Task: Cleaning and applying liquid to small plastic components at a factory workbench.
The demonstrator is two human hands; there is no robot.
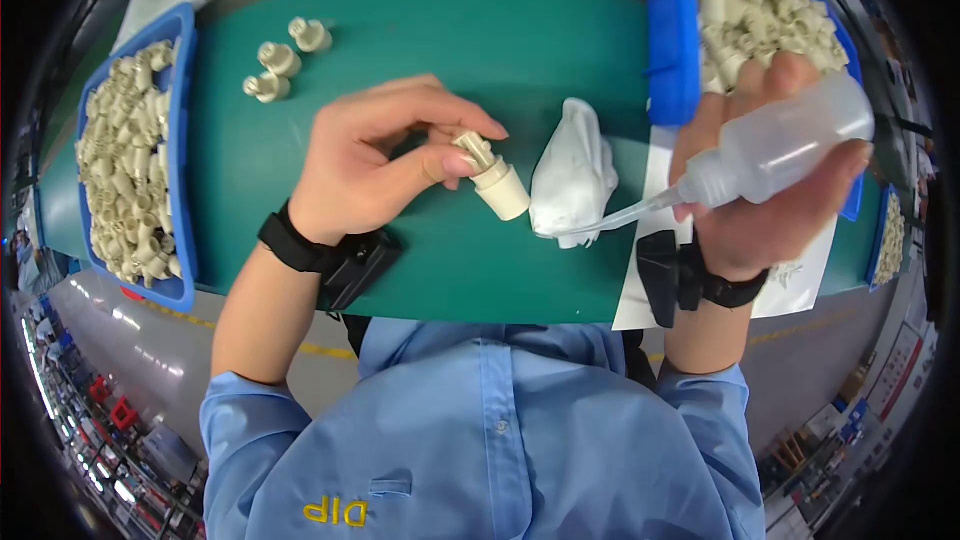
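Note:
Between the thumb and fingers of my left hand (375,150) is a cream plastic fitting (500,190), tilted with its wide cylindrical end toward me. My right hand (745,220) is wrapped round a translucent squeeze bottle (790,135), whose long thin nozzle points left. The nozzle's tip lies at the lower end of a crumpled white cloth (575,175) on the green mat; whether it touches the cloth I cannot tell. A small gap separates the tip from the fitting.
Three similar fittings (280,60) stand at the far left of the green mat (430,30). Blue bins full of cream parts flank the work: a left bin (183,160) and a right bin (672,50). White paper (640,285) lies under my right wrist.

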